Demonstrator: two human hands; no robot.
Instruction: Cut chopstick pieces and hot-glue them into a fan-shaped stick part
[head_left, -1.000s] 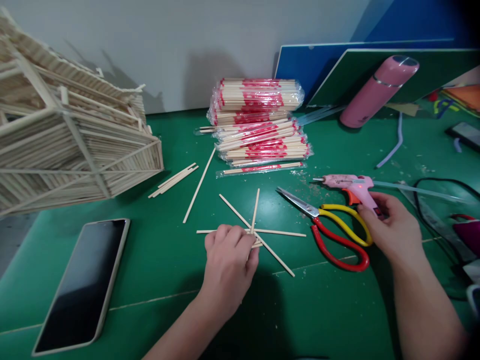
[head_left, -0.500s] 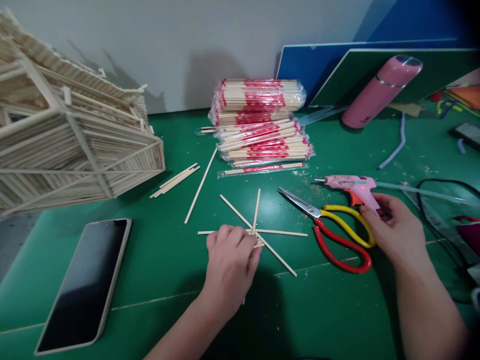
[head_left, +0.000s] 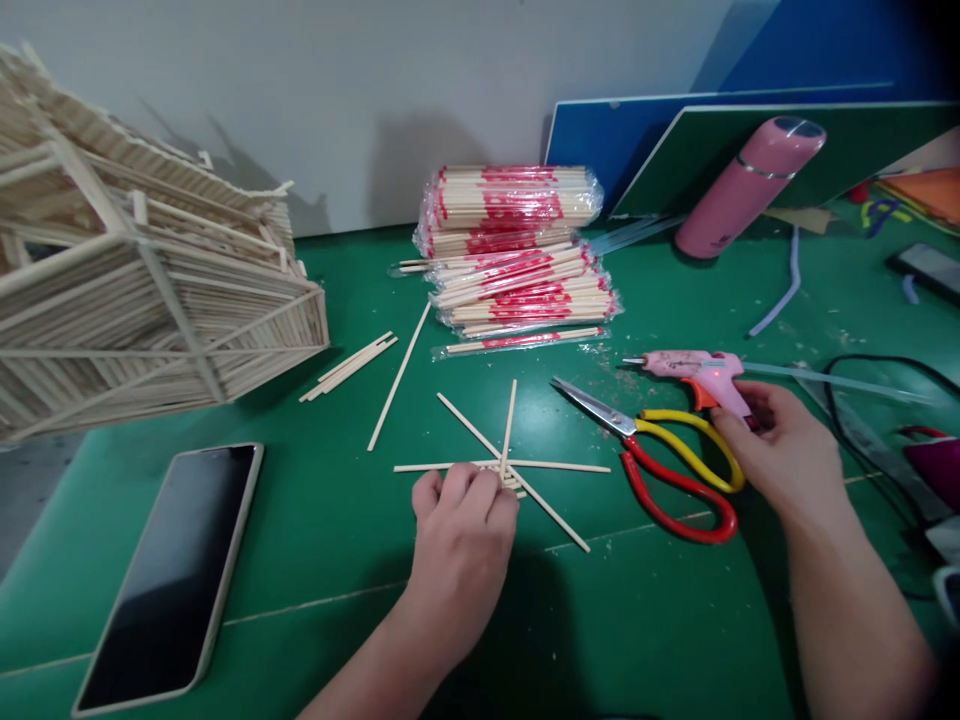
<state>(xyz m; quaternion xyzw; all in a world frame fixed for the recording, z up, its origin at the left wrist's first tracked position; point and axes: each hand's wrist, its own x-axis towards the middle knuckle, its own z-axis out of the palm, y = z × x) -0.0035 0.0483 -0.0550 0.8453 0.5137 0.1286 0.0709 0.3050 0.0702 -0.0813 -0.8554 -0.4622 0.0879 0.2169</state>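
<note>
My left hand (head_left: 465, 545) is closed over the middle of several crossed wooden chopsticks (head_left: 559, 465) on the green table. Its curled fingertips are on the sticks near the crossing and hide part of them. Short stick ends show just past my index finger. My right hand (head_left: 787, 445) is closed round the lower handle of a pink hot glue gun (head_left: 686, 364) with an orange trigger and a small lit red light. A clear glue stick (head_left: 810, 374) comes out of its back. Scissors (head_left: 598, 405) with one yellow and one red handle lie between my hands, near my right thumb.
A stick-built model (head_left: 255, 300) stands at left, above a phone (head_left: 169, 580). Loose sticks (head_left: 352, 365) lie beyond my left hand. Wrapped chopstick bundles (head_left: 517, 205) are piled by the wall. A pink flask (head_left: 750, 190) stands near boards (head_left: 645, 130). A black cable (head_left: 885, 358) curves at right.
My left fingers have drawn back slightly, so more of the short sticks at the crossing shows. My right hand stays at the glue gun's handle. The view has shifted a little.
</note>
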